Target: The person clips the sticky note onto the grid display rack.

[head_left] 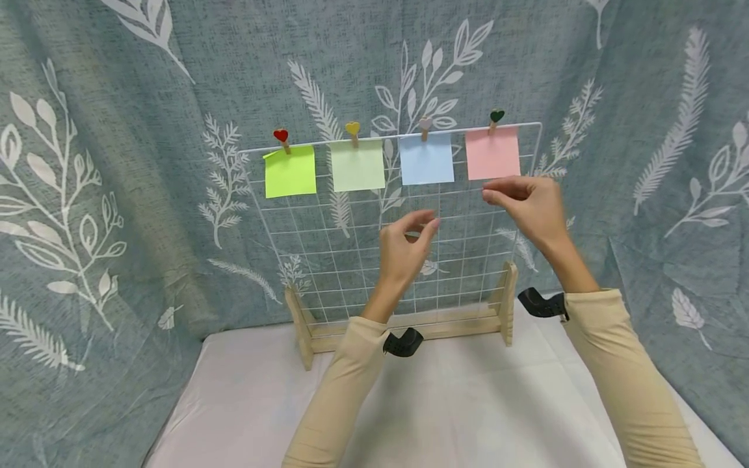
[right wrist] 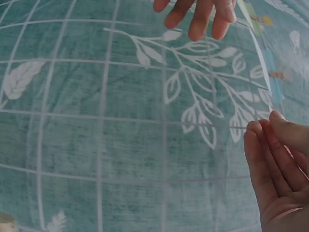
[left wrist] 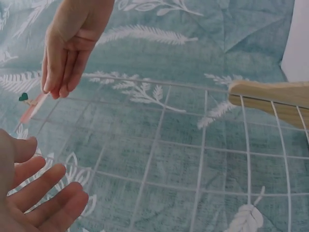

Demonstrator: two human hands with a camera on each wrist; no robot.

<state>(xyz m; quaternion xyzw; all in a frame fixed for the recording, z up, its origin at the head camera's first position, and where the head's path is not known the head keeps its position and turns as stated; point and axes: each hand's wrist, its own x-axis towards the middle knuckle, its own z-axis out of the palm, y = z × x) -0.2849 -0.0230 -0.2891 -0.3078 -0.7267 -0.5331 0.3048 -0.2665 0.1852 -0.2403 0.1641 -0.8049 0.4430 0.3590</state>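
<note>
From the head view, both hands are raised in front of a white wire grid [head_left: 328,247] that stands in a wooden stand [head_left: 409,328] on a pale surface [head_left: 468,403]. Four notes hang along its top wire from heart-topped pegs: yellow-green [head_left: 290,171], pale green [head_left: 357,165], blue [head_left: 427,158] and the pink note [head_left: 493,153]. The right hand [head_left: 529,205] sits just below the pink note's lower edge, fingers bent loosely with the tips drawn together, gripping nothing I can see. The left hand [head_left: 405,247] is lower, in front of the grid's middle, fingers loosely curled and empty. A leaf-printed cloth [head_left: 117,195] hangs behind.

At the left wrist, the left hand [left wrist: 34,198] lies open with its fingers relaxed, apart from the grid [left wrist: 203,145]. The right hand [left wrist: 67,48] points its straight fingers down, close by the pink note [left wrist: 30,110] with its dark green peg [left wrist: 23,97].

At the right wrist, the right hand [right wrist: 277,169] shows its fingers together and gently bent, holding nothing, while the left hand's fingertips [right wrist: 198,21] hang at the top.
</note>
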